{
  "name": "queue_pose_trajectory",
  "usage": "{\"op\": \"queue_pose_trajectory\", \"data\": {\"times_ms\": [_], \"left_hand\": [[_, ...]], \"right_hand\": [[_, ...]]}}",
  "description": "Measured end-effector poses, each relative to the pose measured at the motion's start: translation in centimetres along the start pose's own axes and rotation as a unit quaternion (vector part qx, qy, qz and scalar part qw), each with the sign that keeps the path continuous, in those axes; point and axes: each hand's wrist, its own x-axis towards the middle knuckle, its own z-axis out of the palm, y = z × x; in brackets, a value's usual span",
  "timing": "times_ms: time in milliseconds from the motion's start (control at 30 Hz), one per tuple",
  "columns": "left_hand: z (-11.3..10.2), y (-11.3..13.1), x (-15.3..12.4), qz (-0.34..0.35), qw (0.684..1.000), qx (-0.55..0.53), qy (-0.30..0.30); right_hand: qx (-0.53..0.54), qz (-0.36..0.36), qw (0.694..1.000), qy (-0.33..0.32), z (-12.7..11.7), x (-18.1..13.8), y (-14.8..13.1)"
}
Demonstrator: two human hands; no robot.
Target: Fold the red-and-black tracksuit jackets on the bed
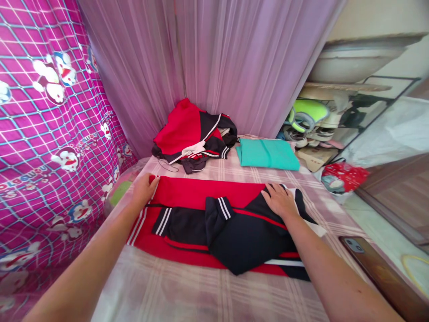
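A red and dark navy sports jacket (pixel 217 223) with white stripes lies spread flat across the bed, its sleeves folded inward over the middle. My left hand (pixel 145 188) rests on the jacket's left red edge, fingers curled over the fabric. My right hand (pixel 279 199) lies flat and open on the navy part at the right, palm down, fingers spread.
A crumpled red and navy garment pile (pixel 196 134) sits at the bed's far end beside a folded teal cloth (pixel 268 154). A phone (pixel 372 264) lies at the right edge of the plaid sheet (pixel 187 295). Purple curtain behind, pink cartoon cloth at left, shoe rack (pixel 321 125) at right.
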Motion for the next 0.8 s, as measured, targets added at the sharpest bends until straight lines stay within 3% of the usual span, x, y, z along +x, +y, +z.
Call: {"op": "queue_pose_trajectory", "data": {"times_ms": [100, 233, 400, 533, 667, 800], "left_hand": [[0.2, 0.3, -0.4, 0.031, 0.993, 0.107, 0.03], [0.7, -0.2, -0.3, 0.028, 0.983, 0.184, 0.002], [1.7, -1.1, 0.6, -0.007, 0.983, 0.179, -0.025], [1.2, -1.8, 1.4, -0.016, 0.989, 0.144, -0.021], [1.5, -0.3, 1.2, 0.12, 0.983, 0.14, 0.013], [4.2, 2.0, -0.8, 0.237, 0.959, 0.15, -0.052]], "right_hand": [[0.001, -0.002, 1.0, 0.003, 0.2, 0.0, 0.1], [-0.002, -0.01, 1.0, 0.011, 0.3, 0.0, 0.3], [0.0, -0.01, 1.0, 0.019, 0.3, 0.0, 0.3], [0.004, -0.007, 1.0, 0.014, 0.3, 0.0, 0.2], [0.003, -0.007, 1.0, 0.013, 0.1, 0.1, 0.1], [0.003, -0.001, 1.0, -0.005, -0.3, 0.2, -0.1]]}}
